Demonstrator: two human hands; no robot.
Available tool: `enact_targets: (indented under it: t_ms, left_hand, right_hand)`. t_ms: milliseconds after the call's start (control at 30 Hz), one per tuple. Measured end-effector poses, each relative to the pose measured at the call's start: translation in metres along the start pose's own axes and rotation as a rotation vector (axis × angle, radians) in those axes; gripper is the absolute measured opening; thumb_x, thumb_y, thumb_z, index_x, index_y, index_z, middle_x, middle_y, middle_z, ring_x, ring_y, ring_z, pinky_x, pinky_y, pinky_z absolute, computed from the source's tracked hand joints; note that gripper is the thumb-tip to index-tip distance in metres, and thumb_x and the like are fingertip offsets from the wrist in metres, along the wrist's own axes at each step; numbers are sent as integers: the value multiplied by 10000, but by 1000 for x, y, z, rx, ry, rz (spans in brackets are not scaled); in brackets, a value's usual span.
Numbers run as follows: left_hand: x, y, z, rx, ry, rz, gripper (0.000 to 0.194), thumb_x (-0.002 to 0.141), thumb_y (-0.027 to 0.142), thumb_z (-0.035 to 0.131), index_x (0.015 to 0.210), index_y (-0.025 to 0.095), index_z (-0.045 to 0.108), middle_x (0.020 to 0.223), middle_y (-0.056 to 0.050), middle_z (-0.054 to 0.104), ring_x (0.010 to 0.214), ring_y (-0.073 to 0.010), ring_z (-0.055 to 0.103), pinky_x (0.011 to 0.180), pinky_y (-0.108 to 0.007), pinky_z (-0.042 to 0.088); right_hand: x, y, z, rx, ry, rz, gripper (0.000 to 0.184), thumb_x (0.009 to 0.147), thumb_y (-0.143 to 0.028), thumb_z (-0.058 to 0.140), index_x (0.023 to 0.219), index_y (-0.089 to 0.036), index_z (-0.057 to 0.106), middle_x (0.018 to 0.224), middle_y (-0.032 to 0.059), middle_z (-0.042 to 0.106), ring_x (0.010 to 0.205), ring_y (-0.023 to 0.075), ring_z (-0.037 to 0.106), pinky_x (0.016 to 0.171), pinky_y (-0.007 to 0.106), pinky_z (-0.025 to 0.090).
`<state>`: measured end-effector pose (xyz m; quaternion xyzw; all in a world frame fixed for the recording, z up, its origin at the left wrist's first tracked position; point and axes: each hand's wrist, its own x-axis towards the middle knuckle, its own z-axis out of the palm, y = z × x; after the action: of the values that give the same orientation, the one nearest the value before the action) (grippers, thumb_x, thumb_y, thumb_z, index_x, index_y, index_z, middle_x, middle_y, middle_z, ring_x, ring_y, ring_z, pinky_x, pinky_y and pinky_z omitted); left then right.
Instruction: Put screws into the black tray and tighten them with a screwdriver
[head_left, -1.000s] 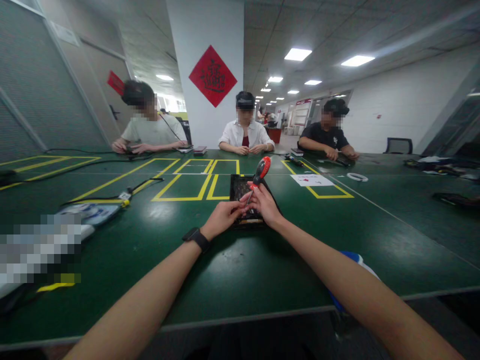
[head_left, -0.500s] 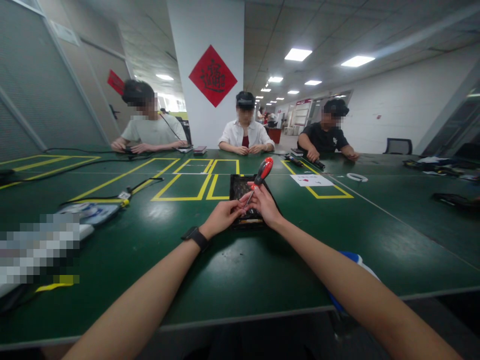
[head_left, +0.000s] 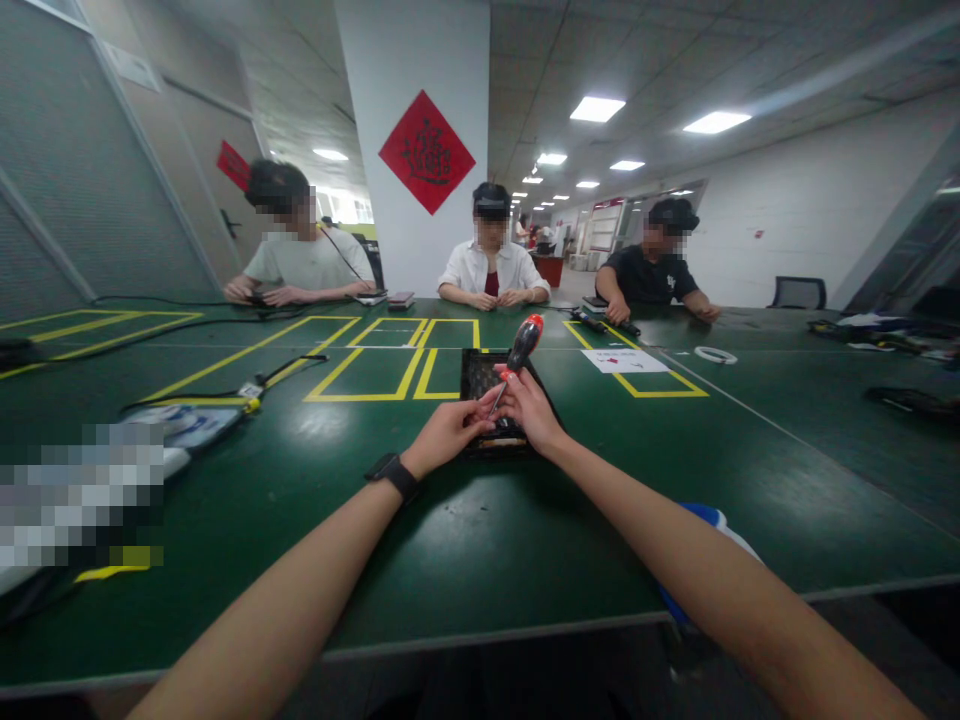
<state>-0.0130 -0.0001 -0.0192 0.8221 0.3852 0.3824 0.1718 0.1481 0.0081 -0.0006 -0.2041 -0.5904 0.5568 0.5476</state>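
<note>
A screwdriver [head_left: 525,343] with a red and black handle leans up and to the right, its shaft pointing down to the left. My right hand [head_left: 531,408] is closed around it near the collar below the handle. Fingers of my left hand [head_left: 448,432] are pinched together at the shaft's lower end; whether they also hold something small there I cannot make out. Both hands are over a black tray [head_left: 474,368] on the green table, and they hide much of its inside. A black band is on my left wrist.
Yellow tape rectangles mark the green table [head_left: 360,560]. On the left lie a bag [head_left: 199,425] and cables. To the right are a white sheet [head_left: 626,361], a white ring [head_left: 715,355] and a blue-and-white item [head_left: 701,515] by my right forearm. Three people sit across the table.
Almost nothing differs. The screwdriver's handle has turned slightly, showing more black and less red, while both hands stay in place over the tray.
</note>
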Motion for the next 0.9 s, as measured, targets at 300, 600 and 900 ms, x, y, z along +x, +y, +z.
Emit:
enact_targets:
  t_ms: [300, 600, 900]
  left_hand:
    - [-1, 3, 1, -5, 26, -1, 295, 756, 378, 571, 894, 124, 631, 692, -7, 603, 593, -107, 491, 582, -213, 382]
    - [-1, 0, 0, -16, 19, -6, 248, 766, 342, 558, 849, 122, 638, 687, -7, 609, 597, -111, 495, 589, -219, 375]
    - [-1, 4, 2, -61, 41, -21, 310, 726, 382, 603, 880, 113, 615, 650, 5, 571, 554, -96, 462, 550, -214, 373]
  right_hand:
    - [1, 1, -1, -11, 35, -3, 301, 838, -386, 457, 1072, -198, 438, 688, -3, 614, 559, 91, 577, 525, 216, 475]
    - [0, 0, 0, -10, 8, -7, 332, 841, -404, 441, 1103, -200, 430, 702, 7, 625, 595, 102, 592, 533, 217, 476]
    - [1, 0, 1, -17, 38, -19, 328, 823, -409, 472, 1076, -202, 447, 693, -1, 615, 566, 93, 577, 525, 217, 472]
